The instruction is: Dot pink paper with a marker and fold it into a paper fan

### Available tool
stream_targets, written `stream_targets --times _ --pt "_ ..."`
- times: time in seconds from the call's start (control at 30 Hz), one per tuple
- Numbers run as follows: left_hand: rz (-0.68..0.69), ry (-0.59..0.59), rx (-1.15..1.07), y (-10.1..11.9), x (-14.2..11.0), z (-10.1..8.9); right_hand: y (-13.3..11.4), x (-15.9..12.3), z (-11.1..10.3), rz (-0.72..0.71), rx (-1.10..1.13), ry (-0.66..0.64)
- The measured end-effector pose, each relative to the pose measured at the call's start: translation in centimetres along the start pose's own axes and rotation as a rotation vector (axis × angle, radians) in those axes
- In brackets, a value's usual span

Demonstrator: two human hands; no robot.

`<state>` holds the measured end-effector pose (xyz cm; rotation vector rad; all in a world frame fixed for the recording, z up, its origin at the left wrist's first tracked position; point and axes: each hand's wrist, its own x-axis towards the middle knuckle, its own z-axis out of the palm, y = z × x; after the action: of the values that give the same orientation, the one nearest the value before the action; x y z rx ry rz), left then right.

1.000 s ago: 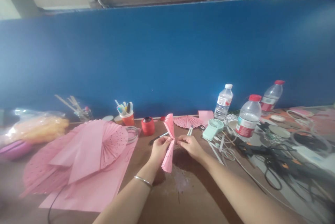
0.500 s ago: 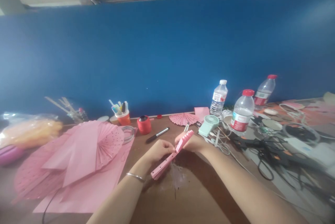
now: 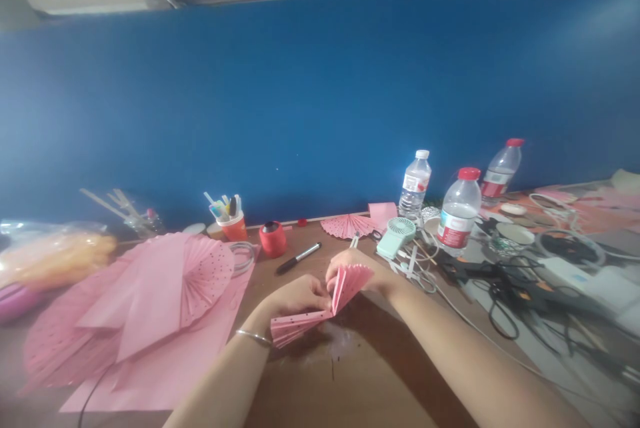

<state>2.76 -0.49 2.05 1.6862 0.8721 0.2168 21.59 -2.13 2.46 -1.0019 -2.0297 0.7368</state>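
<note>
A pleated pink paper fan (image 3: 301, 327) with dark dots is bent at its middle, its two halves spreading in a V. My left hand (image 3: 306, 296) pinches it close to the fold, fingers closed on the far side of the left half. Behind the right half, my right hand (image 3: 345, 265) grips the paper; some of its fingers are hidden by the pleats. Just beyond my hands lies a black and silver marker (image 3: 299, 259). Farther back a smaller pink pleated fan (image 3: 347, 225) rests on the brown table (image 3: 320, 388).
Pink fans and paper sheets (image 3: 150, 295) are piled at left. Along the back stand a cup of pens (image 3: 233, 227) and a red round container (image 3: 273, 239). Bottles (image 3: 459, 215), a mint handheld fan (image 3: 397, 237) and tangled cables (image 3: 505, 301) crowd the right.
The folded pink strip has opened out: its left half has swung outward and its right half has fanned wider. Both hands keep hold near the middle.
</note>
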Motion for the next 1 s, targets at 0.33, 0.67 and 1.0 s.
stream_targets --times 0.33,0.67,1.0 --pt "-0.006 0.156 0.300 -0.5 1.5 2.6 -0.6 0.5 -2.1 -0.143 -0.520 -0.109" --pt "0.073 0.752 0.246 -2.6 3.2 0.3 -3.0 0.2 -3.7 -0.092 -0.787 0.037" --pt "0.066 0.992 -0.090 -3.8 3.2 -1.4 -3.7 -0.1 -4.9 0.137 -0.648 0.069"
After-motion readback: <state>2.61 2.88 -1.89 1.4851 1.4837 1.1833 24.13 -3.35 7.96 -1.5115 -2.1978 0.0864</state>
